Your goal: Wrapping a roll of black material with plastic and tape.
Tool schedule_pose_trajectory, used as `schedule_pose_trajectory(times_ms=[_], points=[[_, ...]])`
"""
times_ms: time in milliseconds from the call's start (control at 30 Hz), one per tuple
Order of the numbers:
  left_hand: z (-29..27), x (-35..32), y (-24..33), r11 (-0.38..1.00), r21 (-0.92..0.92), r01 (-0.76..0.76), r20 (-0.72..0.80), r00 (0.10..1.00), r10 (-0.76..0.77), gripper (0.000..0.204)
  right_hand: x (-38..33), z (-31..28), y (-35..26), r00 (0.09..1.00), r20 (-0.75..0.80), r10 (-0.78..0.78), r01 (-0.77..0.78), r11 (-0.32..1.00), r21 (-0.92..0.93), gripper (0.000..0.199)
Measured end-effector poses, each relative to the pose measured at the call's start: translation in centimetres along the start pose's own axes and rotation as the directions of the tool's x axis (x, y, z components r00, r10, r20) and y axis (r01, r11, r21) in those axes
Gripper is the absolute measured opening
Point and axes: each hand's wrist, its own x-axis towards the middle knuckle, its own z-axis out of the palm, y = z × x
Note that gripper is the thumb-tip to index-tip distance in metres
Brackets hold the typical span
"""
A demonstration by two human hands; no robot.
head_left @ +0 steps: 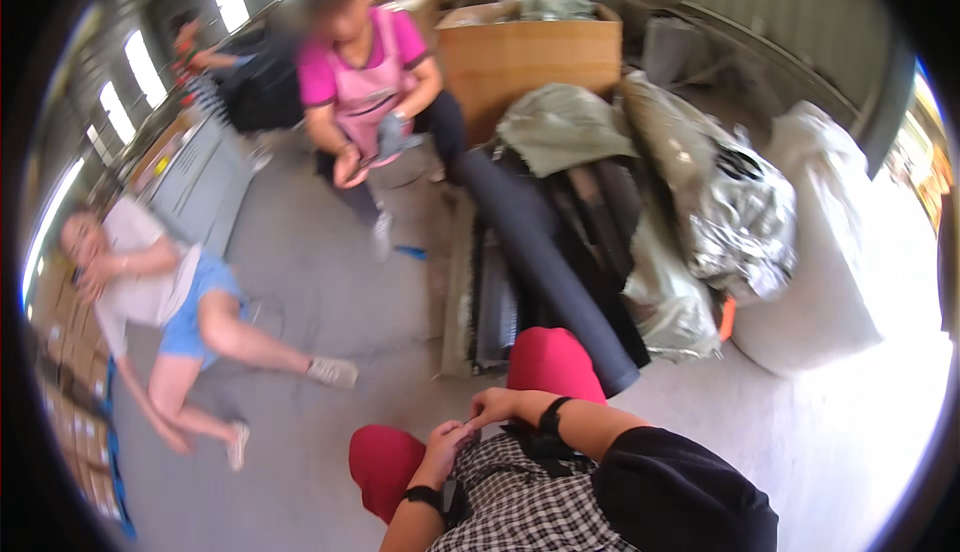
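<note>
Over my lap, my left hand [444,448] and my right hand [491,408] meet with their fingertips pressed together. Whatever they pinch, if anything, is too small to make out. Both hands are closed, and a black band circles each wrist. Just below them lies a black-and-white checked apron [530,497] across my lap. My knees, in red trousers [556,360], stand out on either side of the hands. Close beyond my right knee leans a thick dark roll of sheet material [545,262].
Pale sacks [665,167] and a large white bag [825,252] stand at the right. Behind the roll is a big cardboard box [530,57]. A person in a pink apron [365,92] sits ahead; another in blue shorts [203,297] is at the left. Grey floor [300,432] lies between.
</note>
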Motion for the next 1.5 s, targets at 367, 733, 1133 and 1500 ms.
schedule_pose_trajectory(times_ms=[367,733,1133,1500], points=[[-0.7,0.0,-0.1,0.998,-0.047,-0.038,-0.056,0.998,0.036,0.003,0.4,0.4,-0.4,0.998,-0.061,-0.032,0.031,0.999,-0.015,0.043],[-1.2,0.3,-0.5,0.999,0.03,-0.041,-0.042,0.998,0.042,0.005,0.3,0.4,-0.1,0.997,-0.067,-0.037,0.038,0.999,0.013,0.038],[-0.4,0.2,-0.3,0.999,-0.002,-0.044,-0.079,0.996,0.043,0.004,0.3,0.4,-0.1,0.998,-0.045,-0.032,0.032,0.999,0.016,0.043],[-0.5,0.1,-0.2,0.998,-0.048,-0.047,-0.044,0.998,0.045,0.004,-0.2,0.1,-0.9,1.0,-0.005,0.025,-0.025,1.0,0.003,0.048]])
